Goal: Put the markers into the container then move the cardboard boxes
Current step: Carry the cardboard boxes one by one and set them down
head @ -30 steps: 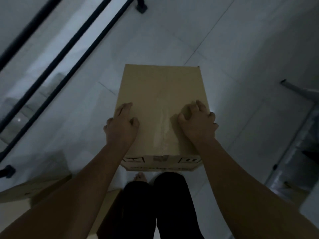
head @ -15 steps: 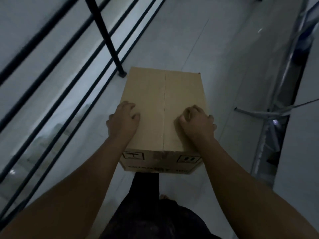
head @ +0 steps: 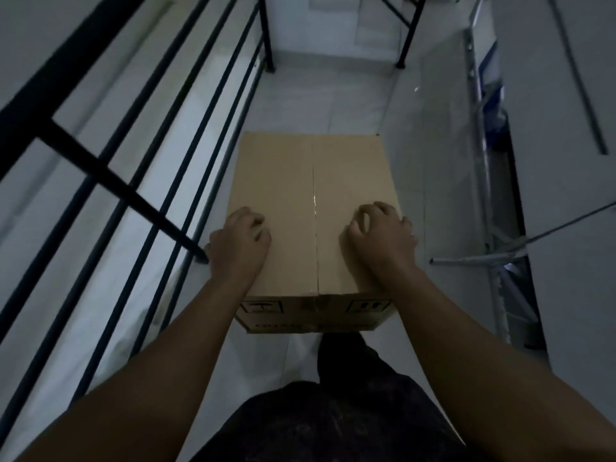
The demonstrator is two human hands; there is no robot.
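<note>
A taped brown cardboard box [head: 313, 181] is held up in front of me above the pale floor, its flaps closed. My left hand [head: 238, 245] grips its near left top edge, fingers curled on the lid. My right hand [head: 383, 236] grips the near right top edge the same way. Both forearms reach down to it. Black printed symbols show on the box's near face. No markers or container are in view.
A black metal railing [head: 160, 168] runs along the left, close to the box. Metal shelf frames and a thin rod [head: 493, 258] stand along the right. A narrow tiled walkway [head: 326, 98] leads ahead to a white wall with black posts [head: 405, 38]. My dark trousers are below.
I have moved forward along the walkway with the box; the railing post has slid back past my left hand and the far wall has come into view. Both grips are unchanged.
</note>
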